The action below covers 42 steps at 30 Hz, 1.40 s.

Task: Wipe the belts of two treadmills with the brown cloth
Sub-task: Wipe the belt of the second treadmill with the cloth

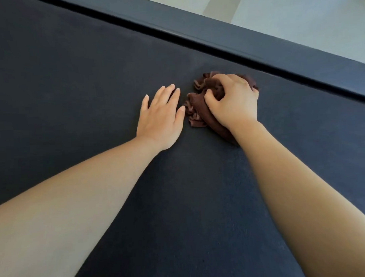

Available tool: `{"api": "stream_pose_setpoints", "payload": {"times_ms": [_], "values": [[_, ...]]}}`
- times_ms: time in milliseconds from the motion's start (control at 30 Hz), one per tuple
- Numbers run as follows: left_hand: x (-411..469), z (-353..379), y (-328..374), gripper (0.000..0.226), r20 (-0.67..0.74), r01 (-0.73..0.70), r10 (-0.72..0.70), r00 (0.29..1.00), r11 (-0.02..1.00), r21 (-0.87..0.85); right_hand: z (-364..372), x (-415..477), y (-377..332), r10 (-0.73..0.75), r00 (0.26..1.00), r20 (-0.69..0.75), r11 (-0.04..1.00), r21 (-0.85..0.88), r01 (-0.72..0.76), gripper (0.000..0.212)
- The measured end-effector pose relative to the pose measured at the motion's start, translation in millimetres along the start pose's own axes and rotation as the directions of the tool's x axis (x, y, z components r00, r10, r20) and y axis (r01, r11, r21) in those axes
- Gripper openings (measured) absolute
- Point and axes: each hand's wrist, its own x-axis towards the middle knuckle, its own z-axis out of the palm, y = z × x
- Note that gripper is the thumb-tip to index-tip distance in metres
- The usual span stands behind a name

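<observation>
A dark treadmill belt (pixel 72 80) fills most of the view. The brown cloth (pixel 199 108) lies bunched on the belt near its right edge. My right hand (pixel 234 101) presses down on the cloth with the fingers curled into its folds. My left hand (pixel 162 116) rests flat on the bare belt just left of the cloth, fingers spread and holding nothing. Part of the cloth is hidden under my right hand and wrist.
A dark side rail (pixel 257 44) runs diagonally along the belt's right edge, with a narrow black gap between rail and belt. Beyond the rail lies a pale floor (pixel 297 14). Only one treadmill is in view.
</observation>
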Motion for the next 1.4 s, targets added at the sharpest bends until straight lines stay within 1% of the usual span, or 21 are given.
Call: {"api": "stream_pose_setpoints", "payload": {"times_ms": [167, 300, 367, 467, 633, 733, 900, 1033, 1167, 1267, 1400], "values": [[-0.7, 0.0, 1.6, 0.055, 0.011, -0.007, 0.007, 1.000, 1.000, 0.006, -28.7, -75.2, 10.0, 0.011, 1.000, -0.005, 1.000, -0.009, -0.011, 0.025], [-10.9, -2.6, 8.6, 0.060, 0.068, -0.036, 0.033, 0.997, 0.999, 0.041, -48.8, -135.2, 13.7, 0.055, 0.998, 0.008, 0.998, -0.019, -0.055, 0.026], [-27.0, -0.3, 22.2, 0.060, 0.101, -0.072, 0.071, 0.992, 0.997, 0.007, -56.3, -163.3, 20.1, 0.079, 0.997, 0.001, 0.996, -0.037, -0.079, 0.028], [-47.5, 8.8, 49.9, 0.059, 0.093, -0.119, 0.119, 0.989, 0.993, -0.001, -67.1, -184.4, 34.9, 0.125, 0.991, -0.045, 0.989, -0.074, -0.128, 0.030], [-32.0, 18.1, 80.7, 0.057, 0.029, 0.001, 0.000, 1.000, 1.000, -0.028, -70.9, -154.6, 52.3, 0.160, 0.984, -0.072, 0.984, -0.067, -0.165, 0.028], [-24.6, 23.4, 86.4, 0.057, -0.008, 0.031, -0.031, 0.999, 1.000, 0.001, -68.7, -125.3, 63.2, 0.153, 0.985, -0.077, 0.987, -0.047, -0.157, 0.028], [-24.5, 26.4, 88.1, 0.057, -0.003, 0.015, -0.015, 1.000, 0.999, 0.044, -57.3, -75.2, 70.7, 0.136, 0.987, -0.082, 0.990, -0.020, -0.138, 0.029], [-23.7, 24.8, 89.6, 0.054, 0.010, -0.034, 0.033, 0.999, 0.998, 0.048, -46.3, -34.5, 71.4, 0.101, 0.992, -0.073, 0.995, 0.012, -0.100, 0.029], [-23.7, 24.3, 87.2, 0.052, -0.008, -0.028, 0.029, 1.000, 0.999, 0.044, -38.3, 3.9, 69.8, 0.073, 0.996, -0.059, 0.997, 0.015, -0.072, 0.030], [-21.5, 24.4, 84.6, 0.052, -0.009, -0.025, 0.025, 1.000, 0.999, 0.034, -37.1, 13.2, 70.0, 0.070, 0.996, -0.047, 0.998, -0.007, -0.070, 0.032], [-20.4, 25.3, 84.1, 0.052, -0.004, -0.018, 0.019, 1.000, 1.000, 0.019, -45.9, -11.1, 71.9, 0.085, 0.996, -0.018, 0.996, -0.033, -0.085, 0.033]]}}
